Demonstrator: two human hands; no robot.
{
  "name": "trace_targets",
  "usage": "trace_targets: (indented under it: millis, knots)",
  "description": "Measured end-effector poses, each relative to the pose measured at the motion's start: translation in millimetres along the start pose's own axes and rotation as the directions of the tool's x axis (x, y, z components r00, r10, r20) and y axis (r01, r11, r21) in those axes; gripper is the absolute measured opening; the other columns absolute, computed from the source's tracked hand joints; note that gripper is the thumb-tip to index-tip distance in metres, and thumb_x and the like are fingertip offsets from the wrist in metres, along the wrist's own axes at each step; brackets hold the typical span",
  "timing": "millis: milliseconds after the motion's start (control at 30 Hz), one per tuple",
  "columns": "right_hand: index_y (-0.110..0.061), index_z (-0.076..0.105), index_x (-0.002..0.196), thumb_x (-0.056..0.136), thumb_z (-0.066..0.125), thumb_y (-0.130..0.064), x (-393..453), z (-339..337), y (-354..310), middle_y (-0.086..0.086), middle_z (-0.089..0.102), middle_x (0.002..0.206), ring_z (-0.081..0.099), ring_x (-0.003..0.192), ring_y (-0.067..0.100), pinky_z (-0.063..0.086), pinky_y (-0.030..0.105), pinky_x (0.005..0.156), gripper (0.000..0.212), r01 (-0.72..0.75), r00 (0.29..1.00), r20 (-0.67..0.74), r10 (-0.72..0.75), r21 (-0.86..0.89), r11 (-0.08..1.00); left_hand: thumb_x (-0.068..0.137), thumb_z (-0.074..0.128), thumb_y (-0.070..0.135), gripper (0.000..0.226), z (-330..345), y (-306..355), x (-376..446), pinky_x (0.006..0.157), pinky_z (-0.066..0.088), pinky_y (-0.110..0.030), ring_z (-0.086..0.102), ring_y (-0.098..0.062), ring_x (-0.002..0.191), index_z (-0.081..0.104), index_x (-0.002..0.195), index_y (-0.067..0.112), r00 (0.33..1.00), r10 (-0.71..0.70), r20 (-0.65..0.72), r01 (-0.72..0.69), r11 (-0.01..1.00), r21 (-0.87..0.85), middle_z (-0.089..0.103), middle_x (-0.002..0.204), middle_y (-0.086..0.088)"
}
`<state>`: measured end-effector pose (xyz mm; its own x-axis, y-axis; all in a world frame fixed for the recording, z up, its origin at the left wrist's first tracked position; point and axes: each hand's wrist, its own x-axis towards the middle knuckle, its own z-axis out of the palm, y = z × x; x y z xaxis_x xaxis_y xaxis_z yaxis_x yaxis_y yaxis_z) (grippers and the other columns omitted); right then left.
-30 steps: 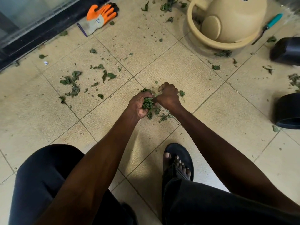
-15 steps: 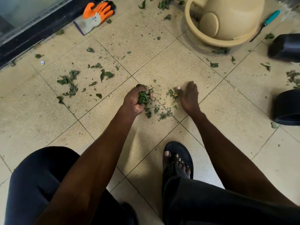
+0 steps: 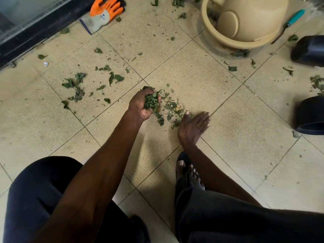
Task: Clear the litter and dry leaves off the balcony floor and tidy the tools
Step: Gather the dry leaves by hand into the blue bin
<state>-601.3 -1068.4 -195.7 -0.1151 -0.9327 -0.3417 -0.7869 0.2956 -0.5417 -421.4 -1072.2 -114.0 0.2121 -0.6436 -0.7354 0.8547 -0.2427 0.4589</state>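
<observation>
My left hand (image 3: 140, 106) grips a handful of green leaves (image 3: 151, 102) just above the beige floor tiles. Right of it, my right hand (image 3: 193, 128) lies flat with straight fingers on the floor, its edge against a small heap of loose leaves (image 3: 172, 109). More leaf scraps (image 3: 75, 85) are scattered on the tiles to the left. An orange and grey work glove (image 3: 103, 14) lies at the top left by the door track. A tool with a teal handle (image 3: 294, 18) lies at the top right.
A beige watering can inside a beige basin (image 3: 228, 39) stands at the top. Two black pots (image 3: 308, 48) (image 3: 310, 114) lie along the right edge. My sandalled foot (image 3: 187, 171) is planted just behind my right hand. A sliding door frame (image 3: 35, 35) runs along the top left.
My hands, pressed together over the leaves a second ago, have parted. The left hand rose holding leaves; the right hand opened, swung out right, then drew back toward me beside the heap.
</observation>
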Motion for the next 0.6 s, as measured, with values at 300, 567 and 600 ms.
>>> trace_targets:
  millis: [300,567,600]
  knots:
    - [-0.008,-0.004,0.155,0.102,0.019,-0.054,2,26,-54,0.01,-0.009,0.163,-0.013,0.149,0.021,-0.008,0.042,0.122,0.074,0.354,0.919,0.14,-0.368,0.113,0.928,0.09,0.046,-0.006,0.023,-5,9,-5,0.055,0.054,-0.026,0.058,-0.021,0.055,0.051,0.07,0.004,1.0,0.026,-0.003,-0.026,0.993,-0.117,0.058,0.058,-0.01]
    - [-0.004,-0.012,0.153,0.1,0.019,-0.057,-25,38,-33,0.014,-0.018,0.161,-0.02,0.148,0.026,-0.013,0.042,0.12,0.081,-0.082,0.996,-0.026,0.082,0.018,0.996,0.088,0.048,-0.008,0.023,-16,20,-2,0.055,0.054,-0.026,0.055,-0.022,0.061,0.05,0.069,0.005,0.996,0.078,-0.053,-0.085,0.985,-0.151,0.052,0.071,-0.01]
    - [-0.003,-0.013,0.152,0.1,0.018,-0.057,-23,42,-43,0.014,-0.02,0.16,-0.021,0.147,0.027,-0.013,0.042,0.12,0.081,-0.062,0.998,-0.006,0.062,0.019,0.998,0.088,0.048,-0.008,0.023,-17,21,-2,0.055,0.054,-0.026,0.055,-0.022,0.062,0.05,0.069,0.005,0.995,0.083,-0.06,-0.092,0.983,-0.159,0.053,0.071,-0.01]
